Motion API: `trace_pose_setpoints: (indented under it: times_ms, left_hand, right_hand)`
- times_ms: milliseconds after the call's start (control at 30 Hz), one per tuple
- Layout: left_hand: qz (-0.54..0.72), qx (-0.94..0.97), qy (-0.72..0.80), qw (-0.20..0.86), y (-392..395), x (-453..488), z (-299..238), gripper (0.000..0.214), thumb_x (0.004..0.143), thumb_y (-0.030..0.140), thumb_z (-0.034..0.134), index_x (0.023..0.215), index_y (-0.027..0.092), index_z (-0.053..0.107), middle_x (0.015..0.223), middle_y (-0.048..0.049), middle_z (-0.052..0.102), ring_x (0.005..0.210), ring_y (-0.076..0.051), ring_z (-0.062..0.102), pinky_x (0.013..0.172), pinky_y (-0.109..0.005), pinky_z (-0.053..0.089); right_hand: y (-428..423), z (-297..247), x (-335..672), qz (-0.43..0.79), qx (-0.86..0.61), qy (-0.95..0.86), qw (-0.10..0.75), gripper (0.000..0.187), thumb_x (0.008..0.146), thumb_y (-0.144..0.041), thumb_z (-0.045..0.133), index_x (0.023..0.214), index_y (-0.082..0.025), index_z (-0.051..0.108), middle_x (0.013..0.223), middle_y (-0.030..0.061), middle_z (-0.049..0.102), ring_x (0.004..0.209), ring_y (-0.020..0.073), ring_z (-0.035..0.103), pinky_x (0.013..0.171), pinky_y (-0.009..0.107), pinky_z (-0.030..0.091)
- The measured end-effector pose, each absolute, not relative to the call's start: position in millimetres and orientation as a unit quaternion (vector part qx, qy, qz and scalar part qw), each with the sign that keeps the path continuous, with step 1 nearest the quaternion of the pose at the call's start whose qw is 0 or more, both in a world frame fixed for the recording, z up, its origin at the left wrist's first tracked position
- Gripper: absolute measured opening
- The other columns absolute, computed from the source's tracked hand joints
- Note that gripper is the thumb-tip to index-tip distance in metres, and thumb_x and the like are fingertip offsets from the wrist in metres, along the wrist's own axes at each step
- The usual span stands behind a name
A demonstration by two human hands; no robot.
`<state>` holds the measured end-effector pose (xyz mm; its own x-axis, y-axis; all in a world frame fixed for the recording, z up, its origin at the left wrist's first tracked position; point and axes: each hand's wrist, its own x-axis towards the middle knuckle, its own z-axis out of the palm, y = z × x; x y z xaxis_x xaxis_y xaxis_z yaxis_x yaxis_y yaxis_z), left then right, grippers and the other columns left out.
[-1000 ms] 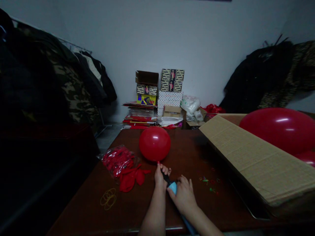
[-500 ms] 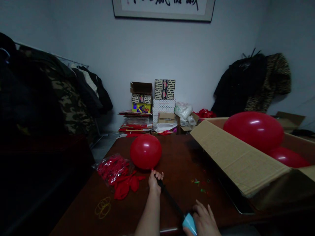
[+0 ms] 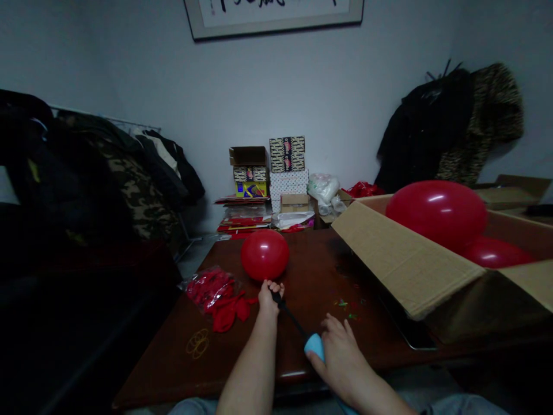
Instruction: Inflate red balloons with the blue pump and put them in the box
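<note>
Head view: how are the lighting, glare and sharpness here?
Head view: dim overall, the coats at picture left nearly lost in black; head view: white glare on the balloon at the left hand and the larger balloon in the box; head view: small coloured bits on the table too soft to identify.

L grip [image 3: 269, 297] w/ balloon [image 3: 265, 255]; R grip [image 3: 344, 356] w/ pump [image 3: 314, 346].
</note>
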<state>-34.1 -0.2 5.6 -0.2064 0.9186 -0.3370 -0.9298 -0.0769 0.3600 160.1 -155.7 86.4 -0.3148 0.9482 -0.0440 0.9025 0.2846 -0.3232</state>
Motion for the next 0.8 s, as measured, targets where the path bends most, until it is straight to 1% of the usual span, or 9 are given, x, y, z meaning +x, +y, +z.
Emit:
trace_pose_setpoints:
  times_ms: [200, 367, 500, 667, 800]
  left_hand:
    - [0.731, 0.006, 0.237, 0.64, -3.8, -29.0, 18.5, 0.03, 0.088, 0.026, 0.041, 0.059, 0.018, 0.035, 0.046, 0.0089, 0.027, 0.035, -0.004, 0.03, 0.06, -0.026, 0.046]
    - [0.726, 0.024, 0.232, 0.647, -10.5, -18.4, 24.3, 0.029, 0.087, 0.025, 0.042, 0.059, 0.018, 0.036, 0.047, 0.0091, 0.027, 0.035, -0.004, 0.03, 0.063, -0.027, 0.047]
    - [0.721, 0.037, 0.242, 0.648, -17.1, -9.5, 24.6, 0.028, 0.086, 0.027, 0.045, 0.059, 0.018, 0.038, 0.047, 0.0086, 0.029, 0.037, -0.005, 0.032, 0.066, -0.03, 0.048]
    - [0.716, 0.025, 0.269, 0.644, -24.8, -6.2, 13.4, 0.029, 0.085, 0.03, 0.047, 0.06, 0.019, 0.038, 0.046, 0.0081, 0.033, 0.037, -0.006, 0.033, 0.066, -0.032, 0.048]
    - [0.709, 0.008, 0.325, 0.626, -29.7, -8.2, -10.7, 0.029, 0.085, 0.029, 0.046, 0.06, 0.019, 0.037, 0.044, 0.0086, 0.032, 0.035, -0.006, 0.031, 0.062, -0.03, 0.047]
  right_hand:
    - [-141.2, 93.5, 145.3, 0.126, -0.579, -0.801, 0.09, 0.053, 0.076, -0.047, 0.041, 0.105, -0.007, 0.062, 0.125, 0.0184, 0.048, 0.125, 0.0302, 0.03, 0.105, 0.046, 0.01]
    - [-124.7, 91.9, 131.5, 0.116, -0.585, -0.796, 0.103, 0.055, 0.075, -0.049, 0.041, 0.107, -0.009, 0.06, 0.124, 0.018, 0.048, 0.123, 0.0302, 0.032, 0.105, 0.045, 0.01]
    - [-110.3, 85.7, 119.7, 0.111, -0.597, -0.787, 0.111, 0.055, 0.076, -0.049, 0.041, 0.109, -0.01, 0.059, 0.123, 0.017, 0.049, 0.122, 0.0293, 0.033, 0.104, 0.044, 0.01]
    - [-103.5, 69.2, 107.3, 0.117, -0.62, -0.768, 0.111, 0.056, 0.078, -0.05, 0.037, 0.106, -0.007, 0.059, 0.111, 0.0173, 0.056, 0.11, 0.0294, 0.044, 0.1, 0.044, 0.018]
    - [-115.6, 53.3, 107.6, 0.127, -0.623, -0.765, 0.099, 0.053, 0.08, -0.048, 0.036, 0.101, -0.008, 0.062, 0.109, 0.0178, 0.057, 0.108, 0.0296, 0.046, 0.099, 0.044, 0.023]
